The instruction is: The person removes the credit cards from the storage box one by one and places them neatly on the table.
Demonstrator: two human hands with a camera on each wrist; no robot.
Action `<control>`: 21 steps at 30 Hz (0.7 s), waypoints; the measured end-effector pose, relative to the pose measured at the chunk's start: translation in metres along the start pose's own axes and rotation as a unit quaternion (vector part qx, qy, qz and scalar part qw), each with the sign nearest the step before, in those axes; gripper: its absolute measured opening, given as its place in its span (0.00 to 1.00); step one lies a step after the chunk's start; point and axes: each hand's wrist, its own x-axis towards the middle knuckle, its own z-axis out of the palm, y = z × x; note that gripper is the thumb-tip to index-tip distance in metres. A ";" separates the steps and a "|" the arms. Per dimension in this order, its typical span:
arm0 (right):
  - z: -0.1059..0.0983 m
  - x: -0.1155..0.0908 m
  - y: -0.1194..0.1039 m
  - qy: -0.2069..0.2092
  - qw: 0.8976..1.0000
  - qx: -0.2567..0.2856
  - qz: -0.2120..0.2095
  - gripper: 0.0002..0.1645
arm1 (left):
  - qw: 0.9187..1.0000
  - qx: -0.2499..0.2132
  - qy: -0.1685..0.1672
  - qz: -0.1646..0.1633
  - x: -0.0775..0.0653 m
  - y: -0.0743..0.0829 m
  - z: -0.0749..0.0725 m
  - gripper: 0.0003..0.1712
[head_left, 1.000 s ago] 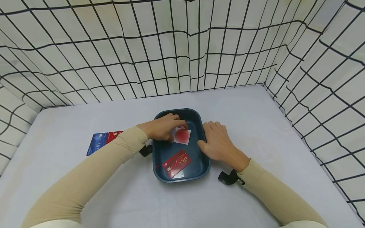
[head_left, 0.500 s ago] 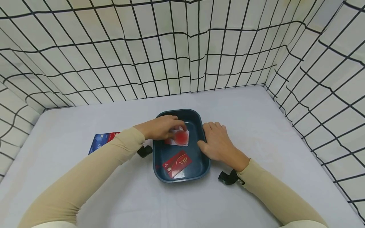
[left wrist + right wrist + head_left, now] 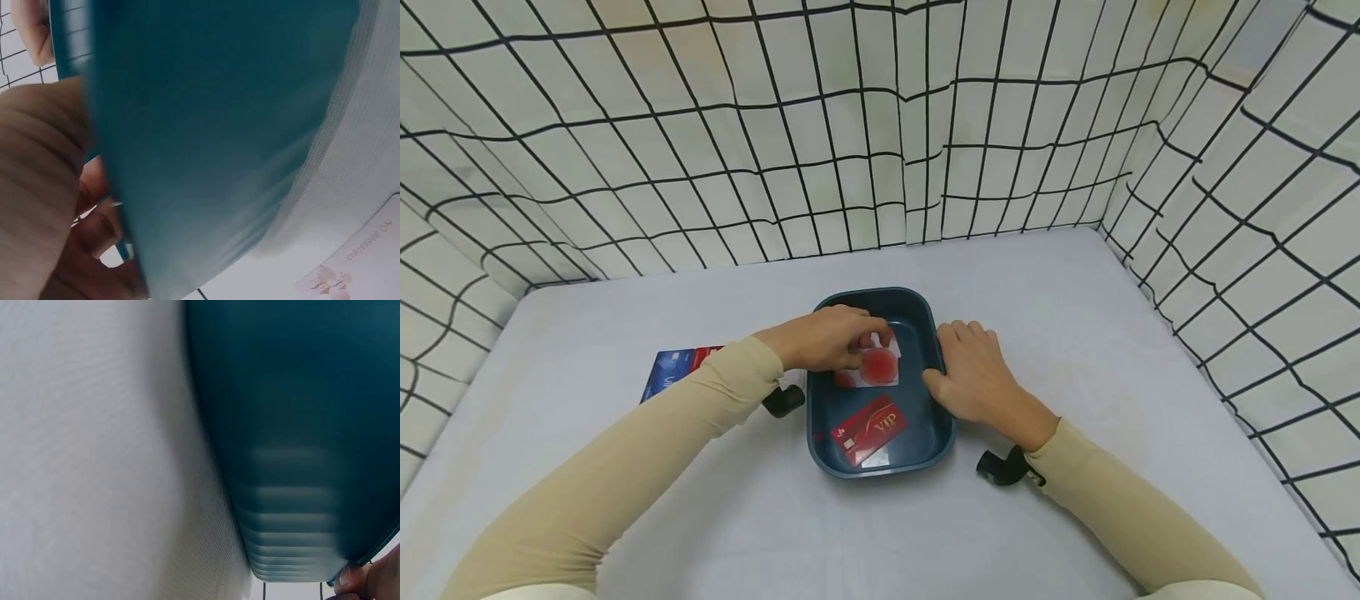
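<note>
A dark teal tray [image 3: 880,472] stands on the white tabletop. My left hand [image 3: 827,337] reaches over its left side, fingers curled and pinching a white card with a red circle [image 3: 878,367]. The fingers cover part of that card, and a pale corner shows just behind it. My right hand [image 3: 972,371] grips the tray's right rim, thumb on the inner side. In the right wrist view, part of a hand [image 3: 369,581] is at the rim. A red VIP card [image 3: 871,428] lies in the near part of the tray.
Left of the tray, a blue card [image 3: 667,372] and a red card [image 3: 706,354] lie on the table [image 3: 737,517], partly behind the left sleeve. A black grid fence [image 3: 820,175] with white cloth behind it borders the table.
My left hand has drawn slightly down and left inside the tray, and the red-circle card has turned flatter, showing more of its left side. My right hand stays at the rim.
</note>
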 end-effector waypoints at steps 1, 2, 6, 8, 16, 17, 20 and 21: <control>0.000 0.000 0.000 -0.001 1.000 0.001 0.001 0.15 | 1.000 -0.001 -0.001 -0.001 0.000 0.000 0.000 0.23; 0.000 0.000 0.000 -0.003 1.000 0.001 0.002 0.16 | 1.000 -0.001 -0.003 -0.003 0.000 0.001 -0.001 0.23; -0.001 -0.001 0.000 -0.010 1.000 0.003 0.005 0.17 | 1.000 -0.002 -0.006 -0.005 -0.002 0.003 -0.003 0.22; -0.001 -0.001 0.000 -0.012 1.000 0.002 0.006 0.18 | 1.000 -0.001 -0.004 -0.004 -0.002 0.004 -0.004 0.22; -0.001 -0.001 -0.001 -0.011 1.000 0.004 0.004 0.19 | 1.000 0.004 -0.015 -0.023 -0.004 0.009 -0.005 0.27; -0.001 -0.001 -0.001 -0.011 1.000 0.004 0.004 0.19 | 1.000 0.005 -0.016 -0.024 -0.004 0.010 -0.005 0.27; -0.001 -0.001 -0.001 -0.009 1.000 0.004 0.003 0.19 | 1.000 0.003 -0.018 -0.025 -0.004 0.011 -0.006 0.27; -0.001 -0.001 -0.001 -0.008 1.000 0.003 0.003 0.19 | 0.999 0.001 -0.019 -0.026 -0.004 0.012 -0.006 0.27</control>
